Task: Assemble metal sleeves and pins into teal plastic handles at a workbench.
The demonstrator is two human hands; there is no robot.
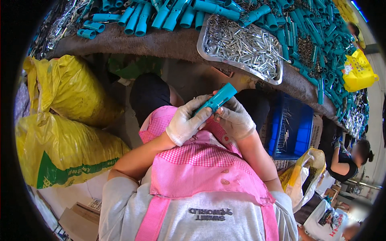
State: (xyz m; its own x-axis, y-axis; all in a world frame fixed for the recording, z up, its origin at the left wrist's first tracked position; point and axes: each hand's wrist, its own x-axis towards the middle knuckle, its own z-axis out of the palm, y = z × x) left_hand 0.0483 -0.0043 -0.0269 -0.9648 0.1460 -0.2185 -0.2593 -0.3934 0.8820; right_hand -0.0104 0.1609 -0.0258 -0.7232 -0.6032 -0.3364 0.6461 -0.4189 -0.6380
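A teal plastic tube [220,96] is held between my two hands above my lap, tilted with its wider end up to the right. My left hand [187,119], in a whitish work glove, is closed round its lower end. On the other side, my gloved right hand [238,117] has its fingers against the tube, with bare fingertips showing. Whether a smaller part sits between the fingers, I cannot make out. Beyond my hands, a metal tray [245,48] on the table holds many small silver pins and some springs.
Teal tubes [136,18] lie heaped along the cloth-covered table edge [96,45]. Full yellow sacks [72,148] stand at my left. A blue crate [295,124] with metal rods and an open sack [307,176] are at my right. Another person [346,162] sits farther right.
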